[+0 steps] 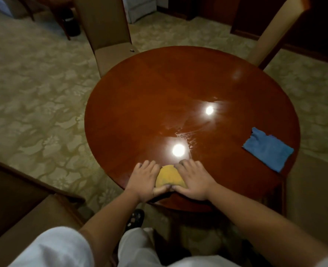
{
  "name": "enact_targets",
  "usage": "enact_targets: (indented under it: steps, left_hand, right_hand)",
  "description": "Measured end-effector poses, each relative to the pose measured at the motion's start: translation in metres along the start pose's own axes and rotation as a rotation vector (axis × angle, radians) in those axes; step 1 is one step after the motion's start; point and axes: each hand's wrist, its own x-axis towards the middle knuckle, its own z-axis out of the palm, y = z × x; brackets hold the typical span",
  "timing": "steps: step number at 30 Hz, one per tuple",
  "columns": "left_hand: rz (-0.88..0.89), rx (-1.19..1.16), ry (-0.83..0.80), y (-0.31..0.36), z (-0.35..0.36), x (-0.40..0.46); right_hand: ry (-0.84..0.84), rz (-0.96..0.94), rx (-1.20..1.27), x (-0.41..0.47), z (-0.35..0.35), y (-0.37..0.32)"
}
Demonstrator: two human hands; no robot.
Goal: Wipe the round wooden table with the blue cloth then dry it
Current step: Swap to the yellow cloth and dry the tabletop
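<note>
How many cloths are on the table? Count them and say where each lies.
2. The yellow cloth lies at the near edge under both hands; the blue cloth lies alone at the right edge.

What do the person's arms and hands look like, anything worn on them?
Both forearms are bare from the sleeves down to the wrists. The left hand and right hand are bare too: no gloves, rings, watch or bracelets show. A short white sleeve covers the left upper arm at the bottom of the view; a sliver of pale sleeve shows at the bottom right corner.
</note>
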Motion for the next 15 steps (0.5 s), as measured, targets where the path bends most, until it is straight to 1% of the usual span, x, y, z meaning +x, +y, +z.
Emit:
enact_targets:
  steps: [2,7,9,15]
  left_hand:
    - [0.028,-0.023,0.038,-0.005,0.002,0.006]
    - [0.164,-0.059,0.136,-0.023,0.012,0.033]
    - [0.200,-0.071,0.172,-0.034,0.014,0.050]
    - [0.313,-0.030,0.196,-0.068,0.015,0.107]
  right_hand:
    - [0.027,-0.030,0.007,0.006,0.003,0.005]
    - [0.170,-0.085,-0.013,0.030,0.015,0.022]
    - [0.235,-0.077,-0.010,0.044,0.015,0.031]
    - [0.329,-0.011,0.024,0.082,0.011,0.052]
